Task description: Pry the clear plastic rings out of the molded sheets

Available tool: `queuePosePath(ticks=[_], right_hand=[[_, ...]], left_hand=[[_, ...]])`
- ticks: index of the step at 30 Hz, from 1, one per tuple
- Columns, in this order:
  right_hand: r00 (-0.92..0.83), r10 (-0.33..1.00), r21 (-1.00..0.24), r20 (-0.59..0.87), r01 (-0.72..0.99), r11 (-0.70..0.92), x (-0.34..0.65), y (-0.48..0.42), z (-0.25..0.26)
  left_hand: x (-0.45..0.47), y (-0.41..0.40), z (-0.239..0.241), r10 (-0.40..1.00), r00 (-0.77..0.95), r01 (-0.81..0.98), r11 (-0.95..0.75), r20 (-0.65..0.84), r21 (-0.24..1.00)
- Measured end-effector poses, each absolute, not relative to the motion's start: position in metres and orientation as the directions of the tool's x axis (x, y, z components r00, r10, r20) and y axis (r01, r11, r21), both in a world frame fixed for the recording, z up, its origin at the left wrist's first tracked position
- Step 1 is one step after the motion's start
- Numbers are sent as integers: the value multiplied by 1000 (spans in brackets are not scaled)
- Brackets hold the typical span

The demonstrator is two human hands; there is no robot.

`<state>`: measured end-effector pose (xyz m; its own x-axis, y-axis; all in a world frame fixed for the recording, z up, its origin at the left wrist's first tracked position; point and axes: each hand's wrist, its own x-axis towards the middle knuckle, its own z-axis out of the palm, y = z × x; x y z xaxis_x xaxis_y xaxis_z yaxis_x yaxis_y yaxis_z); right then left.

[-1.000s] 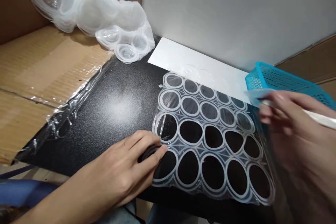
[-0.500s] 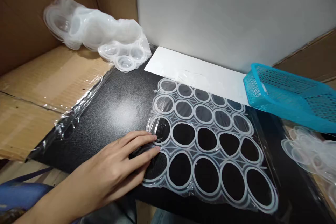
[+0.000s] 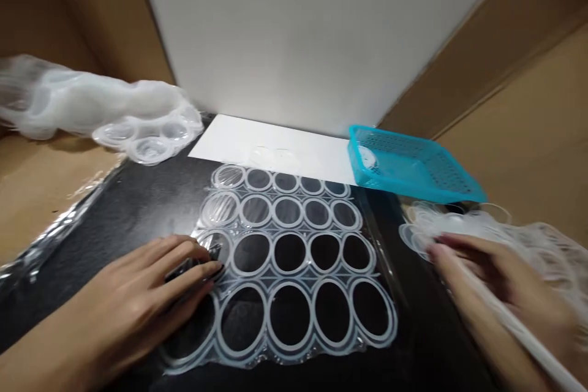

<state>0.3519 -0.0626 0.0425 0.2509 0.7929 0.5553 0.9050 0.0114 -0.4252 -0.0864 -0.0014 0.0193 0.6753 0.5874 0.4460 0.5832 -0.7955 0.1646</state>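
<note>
A clear plastic sheet [image 3: 294, 229] with rows of pale round rings lies flat on the black work surface [image 3: 151, 208]. My left hand [image 3: 151, 294] rests on its left edge. The fingers are slightly bent and apart, with fingertips touching the sheet near a ring. My right hand [image 3: 500, 294], blurred, is closed around a long thin white strip or stick [image 3: 519, 327] whose kind I cannot make out. Its fingertips are over the near edge of a heap of translucent ring-patterned film [image 3: 487, 226], to the right of the sheet.
Behind the sheet lies a white board [image 3: 271, 138], against a grey-white upright panel [image 3: 321, 37]. A blue basket [image 3: 413, 165] stands at the back right, with a white round thing [image 3: 367, 158] inside. Crumpled ring-patterned plastic [image 3: 114, 110] sits on cardboard [image 3: 46, 174] at the left.
The view has swung right, so the sheet and basket appear further left. My right hand has come into view holding the white strip. My left hand stays on the sheet's left edge.
</note>
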Motion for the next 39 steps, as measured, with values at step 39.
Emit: queuePosePath(ticks=[39], right_hand=[[-239, 970, -803, 45, 570, 177, 355, 16, 33]], left_hand=[[130, 26, 0, 462, 755, 431, -884, 464, 180]])
